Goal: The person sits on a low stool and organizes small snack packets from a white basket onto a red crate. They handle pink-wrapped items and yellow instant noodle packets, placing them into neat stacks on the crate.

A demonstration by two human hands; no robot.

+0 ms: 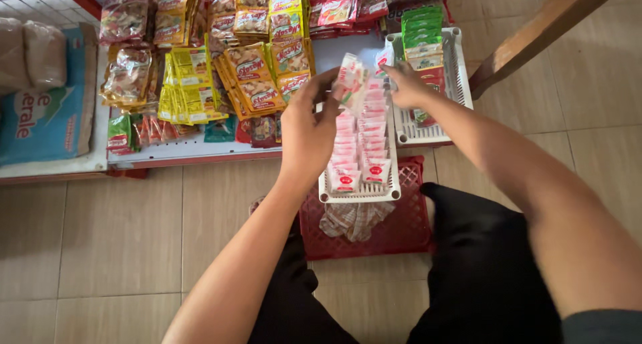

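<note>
The left hand (309,127) pinches a small white sachet (350,81) above the white basket (361,195); the right hand (406,84), at two o'clock from it, has fingers closed on another packet (384,58), rows of sachets (361,140) beneath

white baskets (396,127): 2 | red crate (408,230): 1 | hands (309,127): 2

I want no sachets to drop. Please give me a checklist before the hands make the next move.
1. Left hand has a grip on the sachet bundle: ok.
2. Right hand holds its sachet firmly: cannot tell.
3. White basket rests level on the red crate: ok.
4. Sachet rows in the basket stay tidy: ok.
5. Basket has free room at the far end: cannot tell.
</note>
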